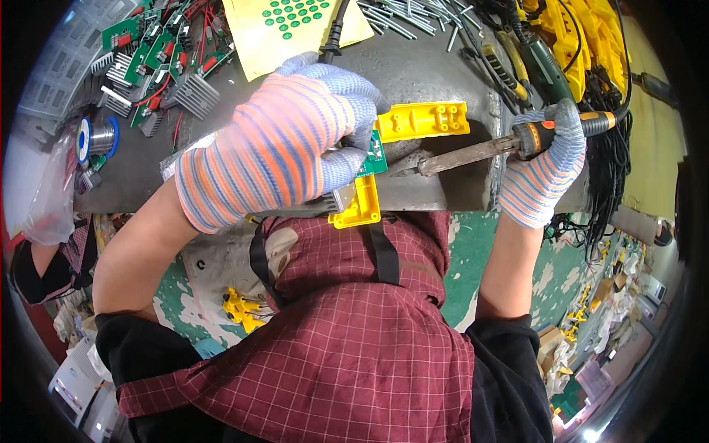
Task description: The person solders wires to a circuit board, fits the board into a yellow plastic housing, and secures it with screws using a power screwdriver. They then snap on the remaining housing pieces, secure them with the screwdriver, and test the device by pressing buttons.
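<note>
My left hand (277, 140), in a striped knit glove, is clamped down on a small green circuit board (373, 159) seated in a yellow plastic holder (421, 122) at the near edge of the grey workbench (428, 74). My right hand (543, 166) is closed around the orange-and-black grip of a soldering iron (509, 146), whose dark shaft runs left so that the tip meets the board's edge.

I judge the board to be light, stiff and brittle, with small parts that would not like pressure; it is best pinned by its edges, as the fingers do now. The holder looks rigid and smooth, likely to slide on the metal top unless it is pressed down. The iron is top-heavy toward the shaft and surely hot there, so only the grip is safe to take.

At the far left lies a heap of green boards with finned aluminium heat sinks (159, 63) and a spool of solder wire (97, 138). A yellow sheet with green dots (295, 26) sits behind my left hand, loose metal rods (413, 18) beyond it, and yellow plastic parts (583, 37) with black cables crowd the right. A black cord (336, 29) trails just behind my left knuckles.
</note>
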`<state>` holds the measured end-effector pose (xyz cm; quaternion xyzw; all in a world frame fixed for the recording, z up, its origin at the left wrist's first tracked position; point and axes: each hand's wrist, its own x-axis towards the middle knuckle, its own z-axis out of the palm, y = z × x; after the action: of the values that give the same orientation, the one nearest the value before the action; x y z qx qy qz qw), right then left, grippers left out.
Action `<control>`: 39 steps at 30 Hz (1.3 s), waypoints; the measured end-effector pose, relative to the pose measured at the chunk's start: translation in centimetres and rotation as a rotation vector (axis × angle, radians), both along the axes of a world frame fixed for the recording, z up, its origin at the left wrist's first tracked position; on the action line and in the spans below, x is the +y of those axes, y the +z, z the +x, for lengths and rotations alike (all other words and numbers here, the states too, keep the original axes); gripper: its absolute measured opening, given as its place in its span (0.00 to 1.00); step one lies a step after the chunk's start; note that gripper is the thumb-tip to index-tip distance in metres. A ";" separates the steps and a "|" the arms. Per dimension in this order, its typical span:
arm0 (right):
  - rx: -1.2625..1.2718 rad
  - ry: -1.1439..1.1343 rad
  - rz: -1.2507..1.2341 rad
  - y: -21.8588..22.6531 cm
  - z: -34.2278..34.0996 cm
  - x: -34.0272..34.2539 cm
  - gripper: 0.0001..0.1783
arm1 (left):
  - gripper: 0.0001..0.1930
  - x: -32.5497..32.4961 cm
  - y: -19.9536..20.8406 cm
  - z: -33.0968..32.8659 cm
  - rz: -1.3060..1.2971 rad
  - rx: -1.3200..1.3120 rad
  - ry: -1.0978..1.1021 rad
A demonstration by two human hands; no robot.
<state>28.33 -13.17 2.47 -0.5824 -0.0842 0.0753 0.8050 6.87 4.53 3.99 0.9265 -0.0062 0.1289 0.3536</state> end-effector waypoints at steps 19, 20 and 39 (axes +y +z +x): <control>0.033 0.048 -0.007 -1.4 0.2 1.8 0.14 | 0.07 -2.2 1.0 0.9 0.317 0.088 0.159; 0.040 0.068 -0.015 -1.3 0.2 1.9 0.14 | 0.07 -2.2 1.0 0.9 0.322 0.095 0.148; -0.032 0.138 -0.147 -3.8 1.6 2.4 0.13 | 0.08 -2.0 1.2 1.3 0.266 0.068 0.107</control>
<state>29.95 -10.75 -1.36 -0.6339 -0.1315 0.1274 0.7514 8.17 2.54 5.17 0.9680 0.0384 0.1141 0.2204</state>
